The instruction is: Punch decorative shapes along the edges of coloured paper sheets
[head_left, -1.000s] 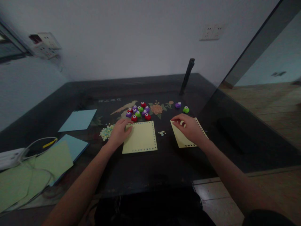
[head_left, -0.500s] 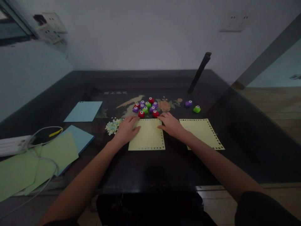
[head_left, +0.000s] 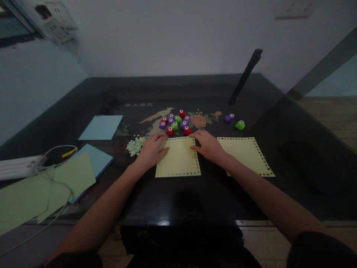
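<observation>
Right hand [head_left: 208,145] quit right-side punched sheet [head_left: 242,149], joined left hand [head_left: 152,148] on middle punched sheet [head_left: 180,158], apparently shifting work there; fingers [head_left: 200,133] sat parted, red craft punches [head_left: 187,130] just past them.

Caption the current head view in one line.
Left hand and right hand at the far corners of a yellow sheet, a cluster of red, purple and green pieces beyond it.

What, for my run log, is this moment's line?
left hand: center yellow sheet, upper left | right hand: same sheet, upper right | nearby: colorful pieces
</observation>
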`<state>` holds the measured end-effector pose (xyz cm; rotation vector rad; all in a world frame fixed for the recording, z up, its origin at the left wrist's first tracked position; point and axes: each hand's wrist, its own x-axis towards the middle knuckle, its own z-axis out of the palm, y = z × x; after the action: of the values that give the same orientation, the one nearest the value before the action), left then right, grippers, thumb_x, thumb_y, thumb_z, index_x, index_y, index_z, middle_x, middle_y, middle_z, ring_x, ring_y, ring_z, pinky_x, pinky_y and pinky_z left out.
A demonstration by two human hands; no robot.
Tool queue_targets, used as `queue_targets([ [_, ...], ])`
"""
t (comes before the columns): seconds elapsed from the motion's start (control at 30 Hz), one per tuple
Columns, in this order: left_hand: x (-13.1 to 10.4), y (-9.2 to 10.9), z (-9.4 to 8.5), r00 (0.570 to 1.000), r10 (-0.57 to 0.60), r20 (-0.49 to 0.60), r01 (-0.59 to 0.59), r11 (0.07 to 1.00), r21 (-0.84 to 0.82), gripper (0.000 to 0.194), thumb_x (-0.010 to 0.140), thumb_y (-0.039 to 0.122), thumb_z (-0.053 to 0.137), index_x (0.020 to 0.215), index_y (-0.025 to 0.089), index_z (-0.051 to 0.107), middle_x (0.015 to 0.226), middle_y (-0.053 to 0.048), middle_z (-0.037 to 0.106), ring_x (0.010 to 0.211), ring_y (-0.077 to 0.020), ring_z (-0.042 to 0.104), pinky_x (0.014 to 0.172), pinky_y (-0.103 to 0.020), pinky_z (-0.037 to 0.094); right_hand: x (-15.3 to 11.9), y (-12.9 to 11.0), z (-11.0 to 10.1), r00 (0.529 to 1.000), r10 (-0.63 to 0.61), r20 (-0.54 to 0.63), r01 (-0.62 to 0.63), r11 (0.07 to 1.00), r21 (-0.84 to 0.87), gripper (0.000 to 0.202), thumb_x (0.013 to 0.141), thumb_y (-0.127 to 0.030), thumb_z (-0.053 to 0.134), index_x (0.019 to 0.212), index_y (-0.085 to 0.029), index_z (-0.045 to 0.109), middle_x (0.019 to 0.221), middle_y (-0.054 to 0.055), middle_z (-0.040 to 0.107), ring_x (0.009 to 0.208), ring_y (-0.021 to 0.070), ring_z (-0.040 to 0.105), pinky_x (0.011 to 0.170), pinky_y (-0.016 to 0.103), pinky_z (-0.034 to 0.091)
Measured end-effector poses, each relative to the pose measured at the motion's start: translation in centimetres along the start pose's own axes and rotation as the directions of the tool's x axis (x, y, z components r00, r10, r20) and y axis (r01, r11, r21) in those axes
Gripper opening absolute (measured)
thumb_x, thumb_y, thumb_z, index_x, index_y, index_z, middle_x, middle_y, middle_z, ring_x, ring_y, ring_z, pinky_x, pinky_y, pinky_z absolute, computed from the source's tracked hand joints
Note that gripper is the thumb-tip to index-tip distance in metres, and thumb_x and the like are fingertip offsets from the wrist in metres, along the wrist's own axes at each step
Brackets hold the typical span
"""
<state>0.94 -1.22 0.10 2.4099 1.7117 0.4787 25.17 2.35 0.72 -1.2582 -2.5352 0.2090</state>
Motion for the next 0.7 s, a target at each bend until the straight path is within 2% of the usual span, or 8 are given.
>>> queue_targets([
  [0.27, 0.12, 0.20, -0.25, 1.000, -0.009, 0.002, 0.010, 1.000, -0.021, 0.037, 0.082, 0.028, 0.055, 0.117, 0.017, 0.054, 0.117, -0.010, 0.056, 0.111, -0.0267, 0.049, 0.098, -0.042, 0.039, -0.07, -0.30, -0.27, 0.998, 0.062, -0.014, -0.062, 0.997, 0.042, 0.029, 0.077, -0.021, 0.065, 0.103, -0.020, 0.054, 0.104, 0.008, 0.061, 0.100, 0.0259, 0.054, 0.081, 0.037, 0.044],
  [0.47, 0.17, 0.25, 0.08, 0.999, 0.011, -0.039, -0.012, 1.000, -0.029, 0.031, 0.080, 0.024, 0.056, 0.110, 0.015, 0.053, 0.115, -0.011, 0.057, 0.110, -0.0266, 0.049, 0.097, -0.041, 0.039, -0.01, -0.07, -0.08, 0.997, 0.069, -0.021, -0.067, 0.994, 0.086, 0.024, 0.075, -0.021, 0.067, 0.097, -0.019, 0.056, 0.107, 0.008, 0.056, 0.102, 0.0244, 0.052, 0.083, 0.035, 0.043],
  [0.7, 0.26, 0.13, 0.32, 0.996, 0.015, -0.086, -0.021, 0.997, -0.070, 0.035, 0.077, 0.020, 0.058, 0.110, 0.016, 0.052, 0.109, -0.010, 0.060, 0.105, -0.0278, 0.053, 0.091, -0.042, 0.042, 0.09, 0.46, 0.45, 0.997, 0.080, -0.017, -0.079, 0.993, 0.090, 0.021, 0.073, -0.023, 0.069, 0.090, -0.017, 0.058, 0.103, 0.009, 0.055, 0.099, 0.0245, 0.052, 0.082, 0.034, 0.043],
])
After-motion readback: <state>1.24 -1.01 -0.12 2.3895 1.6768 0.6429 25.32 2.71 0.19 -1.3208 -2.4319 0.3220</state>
